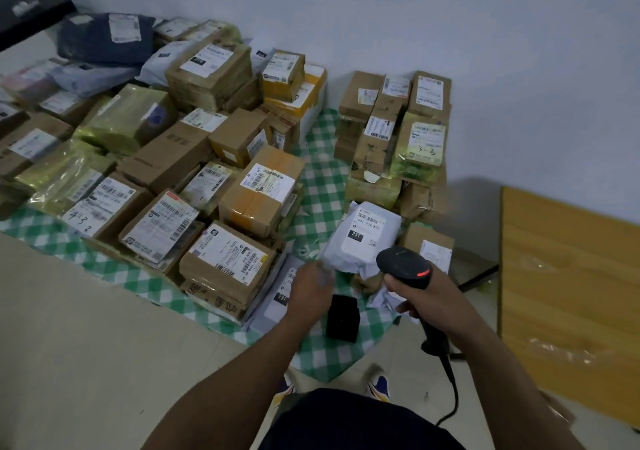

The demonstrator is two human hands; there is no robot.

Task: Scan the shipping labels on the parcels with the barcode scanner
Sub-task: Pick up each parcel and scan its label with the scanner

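Note:
A white poly-bag parcel (360,238) with a shipping label marked 231 sits tilted up, right of centre. My left hand (311,287) pinches its lower left corner. A black corded barcode scanner (405,266) is gripped in my right hand (422,297), its head just below and right of that parcel's label, with a red light lit on the head. Another flat white parcel (277,297) with a 231 label lies under my left hand.
Several labelled cardboard boxes (256,190) and bags cover a green checked cloth (322,186) on the floor at left. A smaller stack of boxes (391,131) stands by the wall. A small black box (343,318) lies between my hands. A wooden board (568,283) lies at right.

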